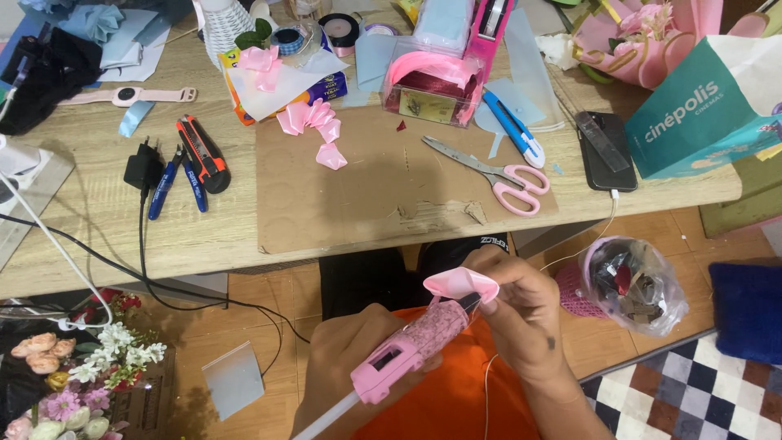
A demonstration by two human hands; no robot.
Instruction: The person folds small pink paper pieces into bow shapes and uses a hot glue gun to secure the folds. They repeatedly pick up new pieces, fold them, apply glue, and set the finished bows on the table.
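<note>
My left hand (346, 363) grips a pink glue gun (411, 346) over my lap, its nozzle pointing up and to the right. The nozzle tip touches a small folded pink ribbon piece (460, 283). My right hand (521, 314) pinches that ribbon piece between thumb and fingers. Both hands are below the front edge of the wooden table (98, 236). A white glue stick (326, 417) juts from the gun's back end.
A cardboard sheet (366, 204) on the table carries pink ribbon loops (314, 122) and pink-handled scissors (497, 175). Cutters, pliers, a plug, a phone (603, 155) and a teal paper bag (700, 106) lie around. A plastic-lined pink bin (631, 285) and artificial flowers (90, 367) stand on the floor.
</note>
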